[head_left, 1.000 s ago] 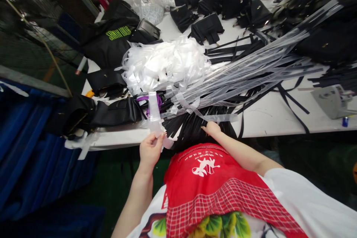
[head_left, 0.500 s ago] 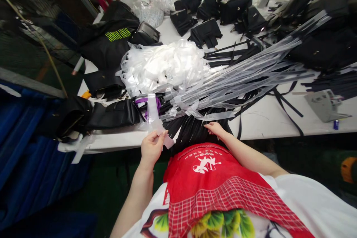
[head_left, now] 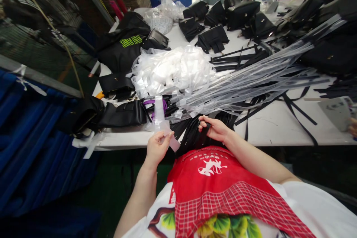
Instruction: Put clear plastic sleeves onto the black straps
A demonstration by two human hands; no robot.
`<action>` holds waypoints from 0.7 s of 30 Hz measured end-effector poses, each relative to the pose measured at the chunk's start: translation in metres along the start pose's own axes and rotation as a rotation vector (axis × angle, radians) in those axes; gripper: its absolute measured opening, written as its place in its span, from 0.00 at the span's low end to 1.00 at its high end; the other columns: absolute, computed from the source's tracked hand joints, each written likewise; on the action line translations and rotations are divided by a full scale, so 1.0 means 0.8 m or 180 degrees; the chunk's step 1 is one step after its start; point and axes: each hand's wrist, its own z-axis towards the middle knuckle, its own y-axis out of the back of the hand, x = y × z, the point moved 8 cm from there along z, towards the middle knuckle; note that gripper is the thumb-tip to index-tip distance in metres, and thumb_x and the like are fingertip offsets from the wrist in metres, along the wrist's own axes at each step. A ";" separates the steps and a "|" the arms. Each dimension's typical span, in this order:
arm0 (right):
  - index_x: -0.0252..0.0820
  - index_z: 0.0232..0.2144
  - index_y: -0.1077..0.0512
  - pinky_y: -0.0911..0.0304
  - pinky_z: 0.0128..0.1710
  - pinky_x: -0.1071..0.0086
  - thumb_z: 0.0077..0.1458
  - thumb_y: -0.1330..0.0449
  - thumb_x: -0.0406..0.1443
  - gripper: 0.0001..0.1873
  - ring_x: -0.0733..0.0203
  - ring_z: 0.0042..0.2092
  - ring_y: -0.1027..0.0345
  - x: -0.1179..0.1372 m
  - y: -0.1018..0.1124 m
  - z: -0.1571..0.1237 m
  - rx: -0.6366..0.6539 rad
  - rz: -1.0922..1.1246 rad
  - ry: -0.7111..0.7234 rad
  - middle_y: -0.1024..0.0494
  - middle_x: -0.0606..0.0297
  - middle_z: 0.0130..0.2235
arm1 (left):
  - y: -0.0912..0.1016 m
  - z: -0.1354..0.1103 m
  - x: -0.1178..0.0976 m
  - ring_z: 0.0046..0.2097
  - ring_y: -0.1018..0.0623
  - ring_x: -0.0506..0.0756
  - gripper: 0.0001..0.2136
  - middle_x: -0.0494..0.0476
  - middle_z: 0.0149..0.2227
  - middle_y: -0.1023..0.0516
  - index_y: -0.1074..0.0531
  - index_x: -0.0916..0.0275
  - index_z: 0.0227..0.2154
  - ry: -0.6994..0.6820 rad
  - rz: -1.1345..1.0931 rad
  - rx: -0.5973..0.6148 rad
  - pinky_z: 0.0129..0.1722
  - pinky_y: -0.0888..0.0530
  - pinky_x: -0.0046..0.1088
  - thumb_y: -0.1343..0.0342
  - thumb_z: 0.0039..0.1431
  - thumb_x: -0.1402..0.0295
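Observation:
My left hand (head_left: 158, 148) is closed at the table's front edge, pinching a translucent plastic strip (head_left: 174, 143) between thumb and fingers. Another length of the same film (head_left: 159, 109) lies just beyond it. To the right, the curled fingers of my right hand (head_left: 214, 129) hold a black strap (head_left: 205, 130), partly hidden by the fingers. Below and around that hand, a bundle of black straps (head_left: 191, 134) hangs over the edge against my red apron (head_left: 200, 163). Beyond both hands lies a heap of white plastic strips (head_left: 173, 68), joined by long clear plastic sleeves (head_left: 251, 76) at the right.
Black bags (head_left: 122, 113) lie at the left edge, and several more black pouches (head_left: 213, 39) sit at the back. A grey device (head_left: 336, 113) is at the right, with another person's hand (head_left: 353, 128) beside it. Blue panels (head_left: 33, 148) stand on the left.
My right hand has lifted slightly, its fingers now curled around a black strap. The left hand keeps its pinch on the plastic strip. Another person's hand has appeared at the right edge.

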 end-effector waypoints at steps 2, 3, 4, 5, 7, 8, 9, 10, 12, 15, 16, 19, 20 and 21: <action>0.40 0.34 0.27 0.35 0.33 0.71 0.57 0.36 0.39 0.08 0.69 0.23 0.41 0.019 -0.051 -0.013 0.0405 -0.0032 0.0206 0.42 0.77 0.17 | 0.005 -0.001 -0.003 0.39 0.20 0.57 0.13 0.59 0.36 0.17 0.19 0.62 0.35 -0.0023 -0.0028 -0.0023 0.41 0.26 0.32 0.41 0.59 0.58; 0.41 0.34 0.27 0.37 0.32 0.71 0.57 0.36 0.39 0.07 0.70 0.21 0.46 0.029 -0.077 -0.023 0.0631 -0.0092 0.0324 0.45 0.78 0.16 | 0.007 -0.001 -0.005 0.39 0.20 0.57 0.13 0.59 0.36 0.17 0.19 0.62 0.36 -0.0046 -0.0038 -0.0030 0.41 0.26 0.32 0.41 0.59 0.58; 0.42 0.35 0.26 0.38 0.31 0.71 0.57 0.36 0.39 0.07 0.71 0.20 0.49 0.037 -0.103 -0.036 0.0878 -0.0191 0.0429 0.47 0.79 0.15 | 0.008 -0.001 -0.008 0.39 0.20 0.57 0.12 0.58 0.36 0.17 0.19 0.62 0.35 -0.0076 -0.0037 -0.0030 0.41 0.26 0.32 0.41 0.60 0.59; 0.43 0.35 0.25 0.39 0.31 0.71 0.57 0.36 0.40 0.07 0.71 0.19 0.50 0.043 -0.129 -0.050 0.1144 -0.0332 0.0529 0.48 0.79 0.15 | 0.008 -0.001 -0.012 0.39 0.20 0.57 0.12 0.58 0.35 0.17 0.19 0.62 0.35 -0.0113 -0.0031 -0.0024 0.41 0.27 0.31 0.41 0.60 0.59; 0.44 0.36 0.24 0.38 0.32 0.68 0.56 0.35 0.43 0.10 0.69 0.20 0.45 0.052 -0.170 -0.078 0.1626 -0.0714 0.0718 0.42 0.77 0.15 | 0.008 -0.002 -0.022 0.38 0.20 0.57 0.11 0.58 0.34 0.18 0.19 0.61 0.33 -0.0183 -0.0052 0.0004 0.40 0.27 0.31 0.41 0.59 0.60; 0.43 0.37 0.24 0.38 0.33 0.66 0.55 0.35 0.44 0.11 0.67 0.21 0.41 0.055 -0.183 -0.088 0.1754 -0.0912 0.0798 0.37 0.74 0.16 | 0.007 -0.003 -0.026 0.37 0.21 0.57 0.11 0.58 0.34 0.18 0.19 0.62 0.32 -0.0198 -0.0105 0.0029 0.40 0.27 0.31 0.40 0.59 0.60; 0.42 0.37 0.23 0.37 0.35 0.65 0.55 0.35 0.43 0.12 0.65 0.24 0.37 0.058 -0.190 -0.093 0.1769 -0.1080 0.0861 0.32 0.71 0.19 | 0.005 -0.004 -0.030 0.37 0.21 0.57 0.11 0.58 0.34 0.18 0.19 0.62 0.32 -0.0186 -0.0215 0.0066 0.41 0.27 0.32 0.40 0.58 0.60; 0.42 0.37 0.23 0.37 0.36 0.64 0.56 0.35 0.42 0.11 0.63 0.27 0.33 0.061 -0.191 -0.094 0.1682 -0.1193 0.0911 0.28 0.68 0.22 | 0.003 -0.006 -0.033 0.38 0.21 0.57 0.10 0.59 0.34 0.18 0.19 0.62 0.32 -0.0142 -0.0391 0.0127 0.41 0.27 0.33 0.39 0.58 0.60; 0.41 0.39 0.23 0.36 0.40 0.63 0.57 0.37 0.39 0.09 0.61 0.32 0.30 0.068 -0.180 -0.086 0.1346 -0.1238 0.0955 0.25 0.65 0.26 | -0.002 -0.010 -0.039 0.39 0.20 0.59 0.10 0.60 0.36 0.18 0.18 0.62 0.33 -0.0004 -0.0946 0.0321 0.43 0.27 0.34 0.38 0.57 0.60; 0.42 0.42 0.23 0.35 0.44 0.62 0.56 0.38 0.37 0.11 0.62 0.32 0.31 0.078 -0.156 -0.070 0.0992 -0.1063 0.0947 0.26 0.67 0.27 | -0.008 -0.016 -0.055 0.47 0.21 0.63 0.10 0.61 0.36 0.18 0.19 0.62 0.32 -0.0028 -0.2006 0.0660 0.50 0.28 0.39 0.39 0.58 0.60; 0.43 0.42 0.23 0.34 0.44 0.62 0.55 0.38 0.37 0.11 0.63 0.31 0.32 0.080 -0.149 -0.066 0.0936 -0.1002 0.0927 0.27 0.68 0.26 | -0.008 -0.017 -0.063 0.51 0.23 0.64 0.11 0.61 0.35 0.18 0.19 0.62 0.30 -0.0113 -0.2258 0.0770 0.53 0.30 0.41 0.39 0.58 0.60; 0.44 0.42 0.23 0.34 0.43 0.62 0.52 0.38 0.35 0.13 0.63 0.30 0.34 0.082 -0.134 -0.064 0.0809 -0.0854 0.0841 0.29 0.69 0.25 | -0.017 -0.018 -0.089 0.60 0.30 0.67 0.12 0.62 0.35 0.18 0.20 0.62 0.26 -0.0406 -0.2343 0.1315 0.60 0.37 0.45 0.40 0.59 0.60; 0.45 0.42 0.23 0.34 0.42 0.62 0.51 0.38 0.34 0.14 0.63 0.30 0.35 0.082 -0.130 -0.065 0.0768 -0.0806 0.0813 0.30 0.69 0.24 | -0.025 -0.019 -0.097 0.62 0.33 0.67 0.12 0.62 0.36 0.18 0.19 0.62 0.27 -0.0522 -0.2174 0.1573 0.61 0.40 0.46 0.40 0.59 0.60; 0.46 0.42 0.23 0.33 0.42 0.62 0.50 0.38 0.33 0.15 0.64 0.29 0.36 0.083 -0.127 -0.065 0.0729 -0.0760 0.0790 0.30 0.70 0.24 | -0.035 -0.021 -0.106 0.63 0.34 0.67 0.11 0.62 0.37 0.17 0.19 0.61 0.27 -0.0649 -0.1956 0.1833 0.63 0.43 0.47 0.40 0.59 0.60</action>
